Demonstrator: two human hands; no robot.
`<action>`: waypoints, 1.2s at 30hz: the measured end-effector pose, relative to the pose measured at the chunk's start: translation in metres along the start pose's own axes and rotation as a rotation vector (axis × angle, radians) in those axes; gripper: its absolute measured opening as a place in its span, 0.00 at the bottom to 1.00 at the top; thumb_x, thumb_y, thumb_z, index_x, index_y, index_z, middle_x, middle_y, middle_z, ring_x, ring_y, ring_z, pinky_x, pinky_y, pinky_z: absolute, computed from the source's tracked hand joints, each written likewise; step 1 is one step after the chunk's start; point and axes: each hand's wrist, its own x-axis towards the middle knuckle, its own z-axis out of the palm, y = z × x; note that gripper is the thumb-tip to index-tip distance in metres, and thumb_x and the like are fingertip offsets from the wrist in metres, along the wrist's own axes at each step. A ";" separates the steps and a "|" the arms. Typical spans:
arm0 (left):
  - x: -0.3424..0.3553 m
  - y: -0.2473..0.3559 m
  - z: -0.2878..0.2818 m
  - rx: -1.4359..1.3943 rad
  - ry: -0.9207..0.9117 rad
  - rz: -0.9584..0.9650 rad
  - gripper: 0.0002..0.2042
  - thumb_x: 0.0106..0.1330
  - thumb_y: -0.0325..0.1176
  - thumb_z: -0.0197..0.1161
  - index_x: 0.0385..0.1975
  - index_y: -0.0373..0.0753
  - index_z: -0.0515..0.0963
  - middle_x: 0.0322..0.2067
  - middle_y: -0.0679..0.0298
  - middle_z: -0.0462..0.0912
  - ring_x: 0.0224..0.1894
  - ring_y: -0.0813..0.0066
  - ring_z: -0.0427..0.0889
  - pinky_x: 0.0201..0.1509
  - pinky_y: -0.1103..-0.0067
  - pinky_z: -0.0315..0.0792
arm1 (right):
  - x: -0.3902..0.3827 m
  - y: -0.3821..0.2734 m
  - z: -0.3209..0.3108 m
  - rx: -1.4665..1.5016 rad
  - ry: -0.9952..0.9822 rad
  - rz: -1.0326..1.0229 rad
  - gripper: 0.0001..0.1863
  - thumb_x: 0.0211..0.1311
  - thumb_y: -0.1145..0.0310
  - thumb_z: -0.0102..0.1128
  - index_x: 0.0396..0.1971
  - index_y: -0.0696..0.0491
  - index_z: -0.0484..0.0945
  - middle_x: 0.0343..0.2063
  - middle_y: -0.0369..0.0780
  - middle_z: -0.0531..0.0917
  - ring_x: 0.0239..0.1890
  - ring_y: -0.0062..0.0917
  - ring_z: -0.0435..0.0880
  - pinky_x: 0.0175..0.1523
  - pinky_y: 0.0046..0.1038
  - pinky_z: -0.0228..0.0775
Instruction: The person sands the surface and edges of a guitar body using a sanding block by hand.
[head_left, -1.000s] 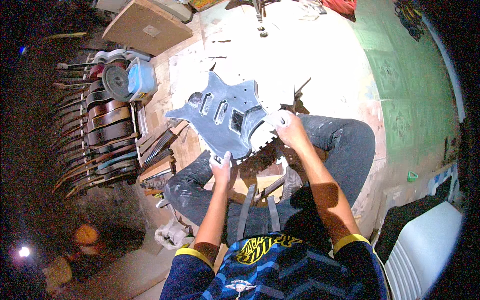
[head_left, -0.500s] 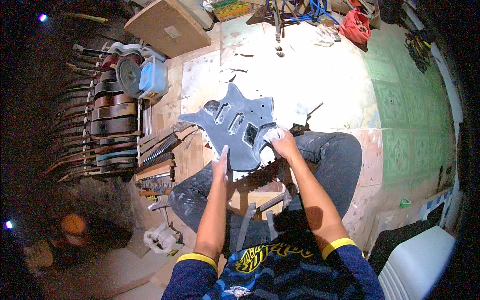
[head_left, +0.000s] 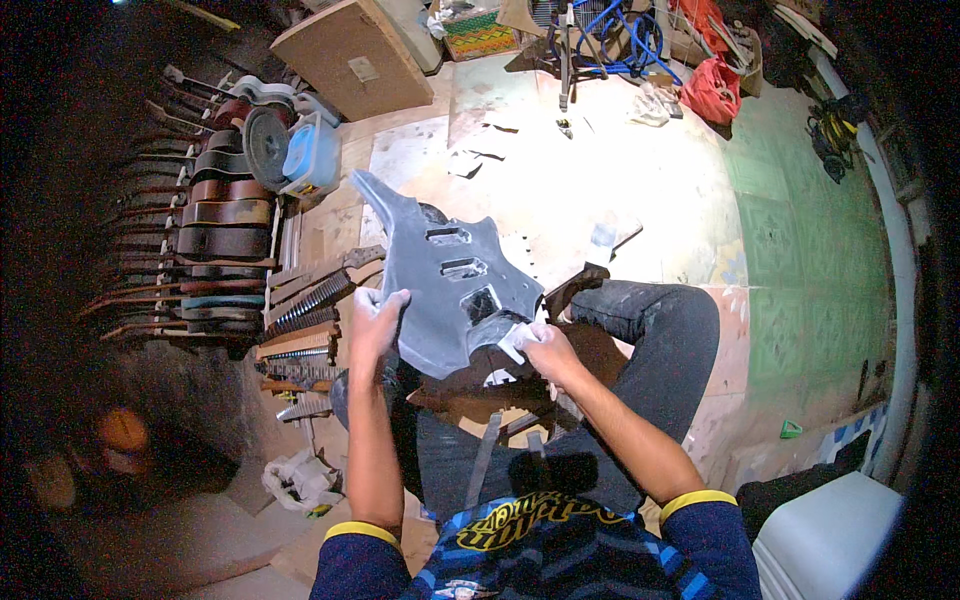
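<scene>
A grey electric guitar body (head_left: 430, 300) with cut-out cavities lies tilted over my lap, its long horn toward the upper left. My left hand (head_left: 377, 318) grips it at the lower left edge, thumb on the face. My right hand (head_left: 543, 350) pinches a pale folded sheet (head_left: 515, 338) against the curved cutaway at the body's lower right. Part of a dark support shows beneath the body, between my legs (head_left: 660, 350); most of it is hidden.
At left stand racked guitars (head_left: 225, 240), a plastic container (head_left: 310, 150) and several necks and tools (head_left: 300, 350). A board (head_left: 350, 60), blue hoses (head_left: 625, 35) and red bags (head_left: 710, 90) are at the back; a pale plastic object (head_left: 830, 530) is at lower right.
The guitar body has turned anticlockwise, its left horn swinging up. My left hand has moved left along with it; my right hand and the sheet have moved down and slightly left.
</scene>
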 end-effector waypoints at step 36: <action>0.008 0.069 0.012 -0.311 -0.294 -0.036 0.44 0.53 0.33 0.61 0.72 0.30 0.49 0.50 0.54 0.75 0.48 0.68 0.76 0.55 0.76 0.70 | -0.033 0.001 0.007 0.691 0.052 0.450 0.13 0.68 0.63 0.54 0.45 0.55 0.76 0.37 0.39 0.82 0.38 0.25 0.83 0.36 0.29 0.75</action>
